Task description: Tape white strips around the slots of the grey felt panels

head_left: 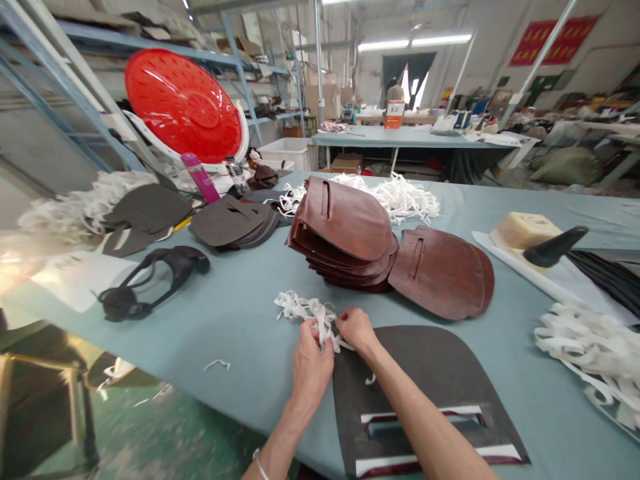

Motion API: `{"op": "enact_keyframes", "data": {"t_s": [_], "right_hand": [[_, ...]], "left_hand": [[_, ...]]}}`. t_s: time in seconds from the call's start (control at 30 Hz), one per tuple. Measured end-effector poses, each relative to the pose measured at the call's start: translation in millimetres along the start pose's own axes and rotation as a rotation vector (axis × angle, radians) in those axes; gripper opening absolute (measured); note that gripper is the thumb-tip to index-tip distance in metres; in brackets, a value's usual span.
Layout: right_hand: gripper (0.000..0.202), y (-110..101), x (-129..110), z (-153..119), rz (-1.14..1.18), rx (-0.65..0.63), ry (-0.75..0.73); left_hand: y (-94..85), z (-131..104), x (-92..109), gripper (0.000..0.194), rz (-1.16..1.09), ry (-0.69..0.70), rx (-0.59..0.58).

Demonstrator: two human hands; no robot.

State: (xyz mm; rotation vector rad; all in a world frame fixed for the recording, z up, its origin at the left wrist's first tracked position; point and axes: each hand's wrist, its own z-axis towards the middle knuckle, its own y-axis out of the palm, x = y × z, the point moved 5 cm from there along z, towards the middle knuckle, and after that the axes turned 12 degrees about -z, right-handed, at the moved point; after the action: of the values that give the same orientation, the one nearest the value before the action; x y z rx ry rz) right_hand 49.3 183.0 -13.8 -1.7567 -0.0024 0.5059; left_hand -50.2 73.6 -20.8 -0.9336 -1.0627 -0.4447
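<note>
A small tangle of white strips (300, 307) lies on the table in front of me. My left hand (311, 360) pinches some of these strips between thumb and fingers. Just to its right, my right hand (356, 329) has its fingers closed at the edge of the same tangle; a strip end sticks out below them. Under my right forearm lies a dark grey panel (415, 367) with a rounded end, two slots and white strips along them. A stack of brown leather flaps (345, 220) stands beyond my hands, with another brown flap (440, 270) leaning against its right side.
At left are a black headset-like strap (165, 280), dark grey pieces (233, 223) and a pink bottle (200, 177) near a red basin (183, 103). A yellowish block (525, 237), a black-handled tool (555, 245) and white strip piles (595, 353) lie at right. The table's front edge runs below.
</note>
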Motion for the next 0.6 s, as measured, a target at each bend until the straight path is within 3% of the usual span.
{"op": "enact_keyframes", "data": {"t_s": [0.1,0.37,0.6], "right_hand": [[0.015,-7.9,8.8,-6.7,-0.102,0.043,0.024],[0.017,-46.0,65.8,-31.6,-0.355,0.198,0.095],[0.011,-42.6,85.8,-49.4,-0.411,0.243,0.076]], "left_hand": [[-16.4,12.9,-16.1,0.036,-0.074,-0.009,0.007],[-89.0,61.1,-56.8,0.017,0.075,0.032,0.106],[-117.2,114.3,-73.6,0.018,0.201,0.034,0.175]]}}
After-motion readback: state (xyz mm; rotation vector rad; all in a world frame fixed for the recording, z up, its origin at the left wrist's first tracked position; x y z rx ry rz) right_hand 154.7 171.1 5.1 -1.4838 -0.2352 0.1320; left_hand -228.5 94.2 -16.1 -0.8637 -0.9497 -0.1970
